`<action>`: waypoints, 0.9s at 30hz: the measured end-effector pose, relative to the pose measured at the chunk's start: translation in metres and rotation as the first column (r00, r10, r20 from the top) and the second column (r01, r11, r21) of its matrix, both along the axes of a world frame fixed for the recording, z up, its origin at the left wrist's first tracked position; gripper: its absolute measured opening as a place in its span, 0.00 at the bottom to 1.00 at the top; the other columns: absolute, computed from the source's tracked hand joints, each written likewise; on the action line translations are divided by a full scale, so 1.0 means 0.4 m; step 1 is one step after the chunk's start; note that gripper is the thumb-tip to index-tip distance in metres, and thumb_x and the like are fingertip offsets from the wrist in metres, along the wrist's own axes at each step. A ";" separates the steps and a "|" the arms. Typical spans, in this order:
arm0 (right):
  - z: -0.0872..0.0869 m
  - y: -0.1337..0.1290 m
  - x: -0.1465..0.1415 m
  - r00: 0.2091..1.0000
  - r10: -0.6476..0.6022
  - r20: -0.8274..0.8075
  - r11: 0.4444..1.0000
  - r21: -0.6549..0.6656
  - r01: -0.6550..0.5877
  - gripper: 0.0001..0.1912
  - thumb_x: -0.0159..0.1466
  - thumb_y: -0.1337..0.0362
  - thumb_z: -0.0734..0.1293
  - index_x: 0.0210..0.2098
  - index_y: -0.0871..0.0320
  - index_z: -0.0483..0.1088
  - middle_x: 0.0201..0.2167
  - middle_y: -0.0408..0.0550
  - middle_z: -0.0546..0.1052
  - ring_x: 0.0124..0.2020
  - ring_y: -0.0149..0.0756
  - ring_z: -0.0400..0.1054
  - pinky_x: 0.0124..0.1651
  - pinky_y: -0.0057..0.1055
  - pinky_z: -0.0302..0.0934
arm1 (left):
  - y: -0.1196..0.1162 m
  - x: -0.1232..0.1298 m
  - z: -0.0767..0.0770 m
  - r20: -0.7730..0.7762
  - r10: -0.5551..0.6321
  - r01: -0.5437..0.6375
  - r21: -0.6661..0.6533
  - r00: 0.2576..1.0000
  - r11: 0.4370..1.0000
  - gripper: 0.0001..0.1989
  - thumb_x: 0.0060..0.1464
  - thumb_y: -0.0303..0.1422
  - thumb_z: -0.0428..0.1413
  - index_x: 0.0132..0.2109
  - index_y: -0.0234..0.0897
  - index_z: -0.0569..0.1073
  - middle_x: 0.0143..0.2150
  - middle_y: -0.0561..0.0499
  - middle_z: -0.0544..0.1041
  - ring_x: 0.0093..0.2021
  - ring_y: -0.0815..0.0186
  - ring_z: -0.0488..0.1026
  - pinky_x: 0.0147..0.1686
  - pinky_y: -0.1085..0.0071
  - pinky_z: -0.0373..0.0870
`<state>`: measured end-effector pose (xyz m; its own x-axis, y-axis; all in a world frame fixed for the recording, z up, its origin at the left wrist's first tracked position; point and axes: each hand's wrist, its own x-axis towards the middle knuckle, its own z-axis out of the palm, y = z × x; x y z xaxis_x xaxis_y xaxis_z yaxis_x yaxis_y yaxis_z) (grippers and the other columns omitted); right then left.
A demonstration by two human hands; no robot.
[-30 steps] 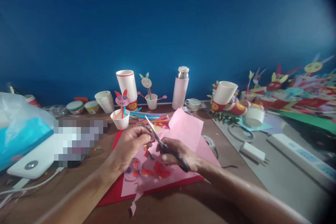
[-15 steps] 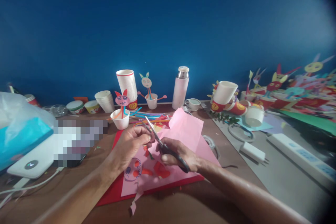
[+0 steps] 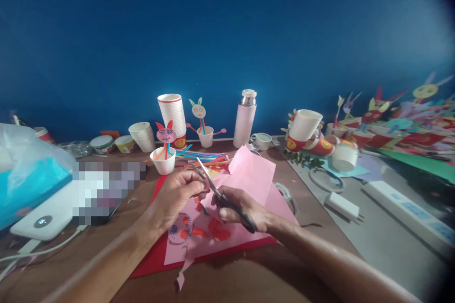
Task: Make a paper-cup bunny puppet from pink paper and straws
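Note:
My right hand (image 3: 240, 206) is wrapped round the black handles of a pair of scissors (image 3: 210, 176), whose blades are parted and point up and to the left. Close to the blades, my left hand (image 3: 183, 191) is closed in a pinch; whatever is between its fingertips is too small to make out. Under both hands lies pink paper (image 3: 256, 175) on a red sheet (image 3: 149, 260). A pink paper face (image 3: 180, 229) with drawn eyes and red-orange paper cutouts (image 3: 218, 230) rest on it. A thin paper scrap (image 3: 183, 274) hangs off the front edge.
Behind the paper stand two cup figures (image 3: 163, 163), a stack of paper cups (image 3: 172, 111) and a pink flask (image 3: 244, 120). Coloured strips (image 3: 209, 157) lie nearby. To the left is a power bank (image 3: 44, 220) with a cable; a power strip (image 3: 408, 210) and charger (image 3: 343, 206) lie right.

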<state>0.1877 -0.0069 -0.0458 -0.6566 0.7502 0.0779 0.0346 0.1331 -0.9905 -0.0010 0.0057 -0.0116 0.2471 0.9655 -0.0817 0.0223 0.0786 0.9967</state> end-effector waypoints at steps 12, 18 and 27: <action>-0.010 -0.001 -0.003 0.999 -0.036 0.009 0.994 -0.107 0.037 0.22 0.52 0.50 0.68 0.36 0.62 0.63 0.23 0.41 0.64 0.23 0.25 0.56 0.27 0.24 0.53 | -0.001 0.004 0.003 0.011 0.030 -0.030 -0.023 0.999 0.999 0.03 0.43 0.26 0.54 0.25 0.33 0.71 0.24 0.52 0.74 0.27 0.71 0.68 0.30 0.76 0.64; -0.004 -0.002 -0.005 0.999 -0.051 0.003 0.990 -0.129 0.051 0.22 0.51 0.51 0.69 0.35 0.62 0.64 0.22 0.40 0.65 0.21 0.24 0.56 0.25 0.24 0.54 | -0.005 0.005 0.011 0.013 0.028 -0.028 -0.029 1.000 0.999 0.02 0.42 0.27 0.55 0.25 0.33 0.72 0.23 0.52 0.74 0.26 0.71 0.68 0.29 0.75 0.64; -0.013 0.000 0.000 0.999 -0.049 0.012 0.989 -0.139 0.050 0.21 0.51 0.51 0.69 0.35 0.61 0.64 0.20 0.39 0.63 0.20 0.24 0.56 0.24 0.23 0.53 | -0.007 0.007 0.020 0.011 0.029 -0.028 -0.054 1.000 0.998 0.02 0.42 0.27 0.55 0.25 0.32 0.71 0.23 0.52 0.74 0.25 0.71 0.67 0.28 0.75 0.63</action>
